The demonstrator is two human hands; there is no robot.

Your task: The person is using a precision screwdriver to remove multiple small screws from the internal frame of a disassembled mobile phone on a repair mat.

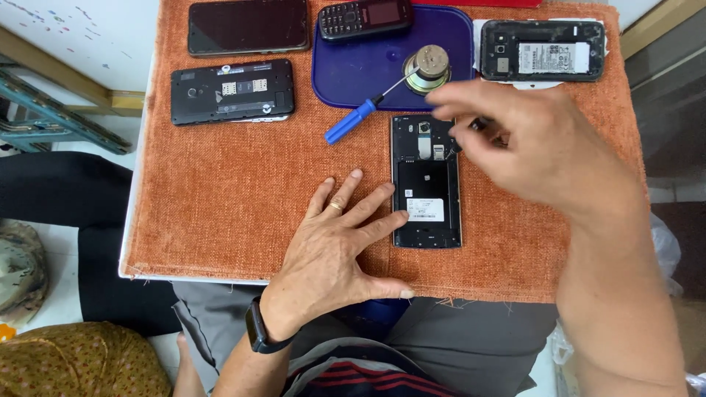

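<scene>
Left hand [331, 246] flat, fingers spread, fingertips on the open-backed phone [426, 184] near the counter's front edge. Right hand [529, 140] over its top, grip pinched on a small dark tool [479, 125], blurred. Behind: blue screwdriver [351, 121], blue tray [353, 73] with keypad phone [365, 18], round metal part [429, 68]. Orange mat [220, 206] covers the counter.

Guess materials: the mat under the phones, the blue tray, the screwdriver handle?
Orange mat: woven fabric, looks like chenille; nubby texture, frayed threads along the front edge. Blue tray: likely plastic, smooth semi-gloss with rounded moulded corners. Blue screwdriver: handle looks like ribbed plastic, shaft a thin bright metal. The left hand presses on the opened phone.
</scene>
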